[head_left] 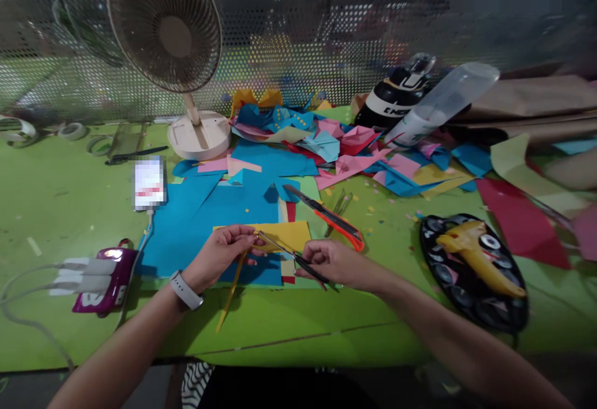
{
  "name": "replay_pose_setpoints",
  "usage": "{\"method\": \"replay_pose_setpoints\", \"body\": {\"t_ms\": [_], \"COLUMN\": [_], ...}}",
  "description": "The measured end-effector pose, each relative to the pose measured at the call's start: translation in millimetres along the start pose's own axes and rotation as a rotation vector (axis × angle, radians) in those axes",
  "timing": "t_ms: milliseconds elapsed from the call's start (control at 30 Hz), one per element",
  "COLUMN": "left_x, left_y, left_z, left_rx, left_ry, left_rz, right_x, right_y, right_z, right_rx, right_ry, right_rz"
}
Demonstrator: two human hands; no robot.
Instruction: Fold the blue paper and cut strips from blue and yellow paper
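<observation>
My left hand (222, 253) pinches the top of a narrow yellow paper strip (232, 291) that hangs down toward the table's front edge. A pale watch sits on that wrist. My right hand (332, 263) grips small black scissors (284, 251), whose blades point left and meet the strip near my left fingers. Both hands hover over a yellow sheet (289, 234) lying on blue paper (209, 222).
An orange-handled utility knife (333, 216) lies just behind my right hand. A desk fan (170, 42), phone (149, 183), power bank with cables (100, 278), heap of coloured paper (326, 148), white bottle (438, 107) and yellow glue gun on a black tray (476, 260) surround the green table (289, 322).
</observation>
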State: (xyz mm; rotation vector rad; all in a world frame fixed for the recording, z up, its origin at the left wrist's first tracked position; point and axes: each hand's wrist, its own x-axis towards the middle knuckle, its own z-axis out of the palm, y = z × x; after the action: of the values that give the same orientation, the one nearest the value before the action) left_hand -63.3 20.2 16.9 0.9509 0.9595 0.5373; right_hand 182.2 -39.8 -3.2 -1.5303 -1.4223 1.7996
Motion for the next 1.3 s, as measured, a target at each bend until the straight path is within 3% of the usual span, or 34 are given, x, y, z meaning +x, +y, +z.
{"method": "replay_pose_setpoints", "body": {"t_ms": [500, 800, 1300], "left_x": [-2, -2, -1], "left_y": [4, 5, 3], "left_z": [0.0, -0.1, 0.9], "left_rx": [-0.022, -0.054, -0.102], "left_ry": [0.052, 0.062, 0.098], "left_rz": [0.012, 0.038, 0.055], "right_x": [-3, -2, -6], "right_y": [-15, -6, -17], "right_z": [0, -1, 3], "right_rx": [0.148, 0.113, 0.122], "right_ry": [0.053, 0.007, 0.008], "right_rz": [-0.001, -0.014, 0.0]}}
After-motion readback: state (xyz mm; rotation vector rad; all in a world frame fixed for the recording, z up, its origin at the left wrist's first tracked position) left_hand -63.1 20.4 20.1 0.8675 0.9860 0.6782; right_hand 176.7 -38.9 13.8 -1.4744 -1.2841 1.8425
